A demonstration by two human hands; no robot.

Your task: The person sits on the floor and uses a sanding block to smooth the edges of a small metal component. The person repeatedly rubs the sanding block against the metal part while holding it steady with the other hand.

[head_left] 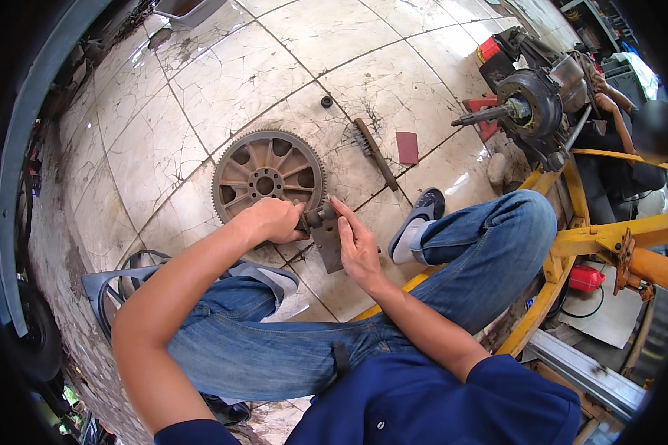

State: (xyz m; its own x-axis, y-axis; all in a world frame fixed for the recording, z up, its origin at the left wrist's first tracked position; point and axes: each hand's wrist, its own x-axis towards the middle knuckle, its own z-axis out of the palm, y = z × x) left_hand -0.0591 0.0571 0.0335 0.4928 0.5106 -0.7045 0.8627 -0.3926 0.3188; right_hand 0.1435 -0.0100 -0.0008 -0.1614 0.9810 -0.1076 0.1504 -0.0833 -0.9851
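Observation:
My left hand (276, 220) is closed, its fingertips against the near rim of a rusty toothed flywheel (239, 172) lying flat on the tiles. A small dark thing shows at those fingertips; its kind cannot be made out. Just right of it, my right hand (359, 248) holds a grey metal part (327, 248) between thumb and fingers. This part has a flat plate and rounded knobs at its upper end. Its underside and the right palm are hidden. Beyond the hands lie a wire brush (377, 156) with a wooden handle and a dark red sandpaper piece (407, 147).
A small black ring (326, 101) sits beyond the flywheel. At right, an axle assembly with a brake drum (531, 104) rests by a red stand (484, 111). Another person's arm (614, 111) reaches to it. A yellow frame (571, 237) stands beside my right knee.

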